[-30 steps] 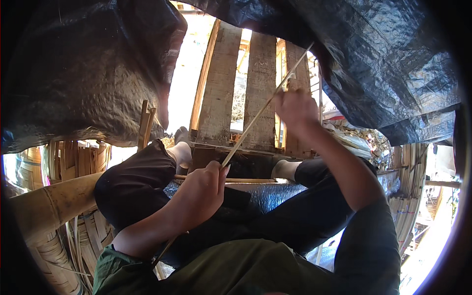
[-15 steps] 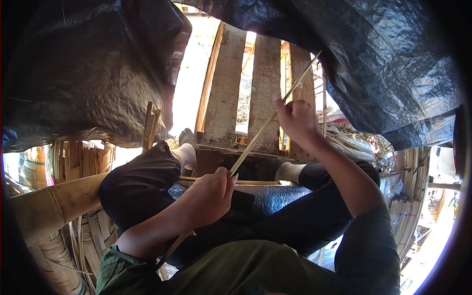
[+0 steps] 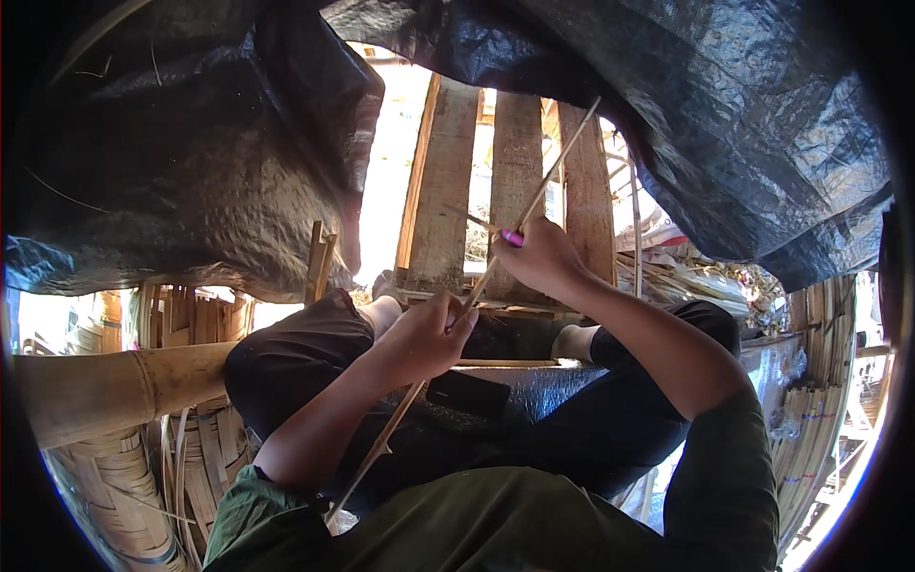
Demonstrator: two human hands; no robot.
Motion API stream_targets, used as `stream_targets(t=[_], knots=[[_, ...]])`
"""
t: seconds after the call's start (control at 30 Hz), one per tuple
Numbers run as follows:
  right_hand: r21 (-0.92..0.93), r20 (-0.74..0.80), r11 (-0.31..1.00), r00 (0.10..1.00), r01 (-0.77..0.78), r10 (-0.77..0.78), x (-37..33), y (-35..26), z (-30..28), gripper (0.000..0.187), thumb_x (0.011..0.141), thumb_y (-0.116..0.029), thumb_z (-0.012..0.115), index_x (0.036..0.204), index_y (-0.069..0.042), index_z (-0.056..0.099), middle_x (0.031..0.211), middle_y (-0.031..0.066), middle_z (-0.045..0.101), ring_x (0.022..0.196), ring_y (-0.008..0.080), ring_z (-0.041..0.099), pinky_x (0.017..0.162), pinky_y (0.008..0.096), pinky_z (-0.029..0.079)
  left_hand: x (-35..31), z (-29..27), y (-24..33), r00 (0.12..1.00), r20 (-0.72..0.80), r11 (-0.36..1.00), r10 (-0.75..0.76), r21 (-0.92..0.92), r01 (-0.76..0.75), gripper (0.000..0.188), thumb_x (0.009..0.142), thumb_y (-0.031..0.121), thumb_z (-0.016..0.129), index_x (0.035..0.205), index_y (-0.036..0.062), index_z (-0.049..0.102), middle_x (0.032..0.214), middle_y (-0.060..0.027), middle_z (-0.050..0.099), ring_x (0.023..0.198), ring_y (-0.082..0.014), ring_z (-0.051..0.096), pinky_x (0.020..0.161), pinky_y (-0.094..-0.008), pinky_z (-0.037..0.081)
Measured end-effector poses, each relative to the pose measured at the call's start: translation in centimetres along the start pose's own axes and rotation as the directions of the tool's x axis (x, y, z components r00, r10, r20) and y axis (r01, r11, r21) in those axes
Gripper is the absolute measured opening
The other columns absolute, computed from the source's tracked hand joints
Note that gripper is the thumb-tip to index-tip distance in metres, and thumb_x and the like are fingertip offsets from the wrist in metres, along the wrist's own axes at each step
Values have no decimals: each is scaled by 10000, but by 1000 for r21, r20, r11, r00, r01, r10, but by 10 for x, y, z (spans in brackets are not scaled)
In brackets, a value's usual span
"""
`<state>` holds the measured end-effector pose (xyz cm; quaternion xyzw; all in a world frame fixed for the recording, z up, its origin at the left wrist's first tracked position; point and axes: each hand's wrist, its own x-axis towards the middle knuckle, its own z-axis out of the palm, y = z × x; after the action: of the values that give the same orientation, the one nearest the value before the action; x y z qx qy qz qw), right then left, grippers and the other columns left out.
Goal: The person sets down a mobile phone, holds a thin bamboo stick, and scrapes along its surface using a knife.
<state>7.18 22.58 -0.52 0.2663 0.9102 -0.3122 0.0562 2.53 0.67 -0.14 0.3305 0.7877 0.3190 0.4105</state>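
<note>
A long, thin bamboo strip (image 3: pixel 564 164) runs slantwise from my lap up toward the pallet. My left hand (image 3: pixel 424 338) is closed around its middle, and the lower end (image 3: pixel 376 450) passes below that wrist. Just above, my right hand (image 3: pixel 541 255) is closed on a small knife with a purple handle (image 3: pixel 513 238). Its narrow dark blade (image 3: pixel 469 216) points left and lies across the strip. Most of the handle is hidden in my fingers. The two hands are close together over my crossed legs.
A wooden slatted pallet (image 3: pixel 519 172) stands ahead. Dark tarpaulin (image 3: pixel 191 162) hangs at left and right (image 3: pixel 753 124). A thick bamboo pole (image 3: pixel 133 393) reaches my left knee. Bundled strips (image 3: pixel 810 419) stand at the right. A dark flat rectangular object (image 3: pixel 467 393) lies between my legs.
My right hand has come down along the strip toward my left hand, and the knife's blade and purple handle now show. My left hand has shifted slightly up and right.
</note>
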Motion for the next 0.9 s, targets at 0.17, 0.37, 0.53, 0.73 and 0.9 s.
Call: stream_targets(t=[0.17,0.37,0.53,0.73,0.9], knots=[[11,32,1000,999,24,-24,2,-16,1,449,827,-361,629,667,59,627,576,211,615,588,371,665,563,463,521,5,-5,-4,999,25,999,-25,-41,26,408,994,351,520,1122,-36,494,793,-141,628,644,-221,645,629,-347,500],[25,8,996,996,86,-87,18,-21,0,449,834,-334,638,629,63,594,537,197,590,516,303,644,495,432,493,8,3,-12,970,-93,972,226,95,-217,269,1013,240,466,1122,-6,466,851,-229,623,764,-375,656,671,-437,485],[-40,109,994,989,106,-101,22,-38,-10,579,898,-478,595,632,36,607,533,173,592,517,311,644,535,429,504,15,-3,-15,969,-161,971,189,180,-159,252,996,189,453,1170,8,439,845,-284,627,769,-438,645,691,-515,472],[-159,225,956,952,246,-208,18,-39,-16,540,931,-440,558,805,76,653,705,249,647,706,352,685,694,442,531,9,-13,10,987,-143,983,76,177,-50,579,970,172,466,1484,91,213,686,-259,631,686,-437,655,659,-535,488],[-301,392,908,906,291,-160,10,-43,-33,361,904,-264,558,881,78,669,823,267,671,811,365,688,752,435,541,10,-1,-1,997,-73,999,15,50,-12,561,973,172,476,1453,25,224,719,-267,644,663,-428,662,673,-528,495]])
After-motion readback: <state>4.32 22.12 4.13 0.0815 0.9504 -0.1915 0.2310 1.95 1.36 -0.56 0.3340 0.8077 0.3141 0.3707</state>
